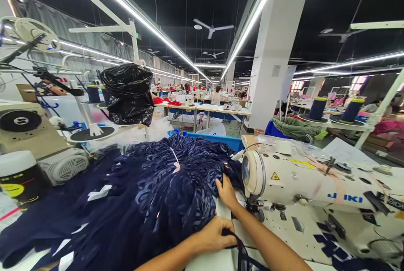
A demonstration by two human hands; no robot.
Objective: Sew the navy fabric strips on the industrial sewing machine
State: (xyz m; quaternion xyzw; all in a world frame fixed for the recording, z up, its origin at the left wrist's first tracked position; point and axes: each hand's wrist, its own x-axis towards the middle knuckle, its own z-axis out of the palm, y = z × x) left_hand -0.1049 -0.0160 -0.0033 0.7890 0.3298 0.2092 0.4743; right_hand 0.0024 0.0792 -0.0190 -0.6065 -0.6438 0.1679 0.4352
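Observation:
A large heap of navy patterned fabric pieces [176, 191] spreads across the table, gathered at one spot by a pale tie [176, 163]. My right hand [227, 192] reaches to the heap's right side, thumb and forefinger apart and touching the cloth; its other fingers are partly hidden. Nearer to me, my left hand [217, 234] is closed on a dark strip of fabric [241, 248] that trails down to the right. Just right of both hands stands a white JUKI sewing machine [284, 174], its needle area close to my right wrist.
Small navy scraps [330, 237] lie on the machine bed. A second machine [25, 132] and a black-and-white canister [22, 178] stand at left. A black plastic bag [128, 94] hangs from a stand. Navy thread cones [318, 109] sit behind right; people work farther back.

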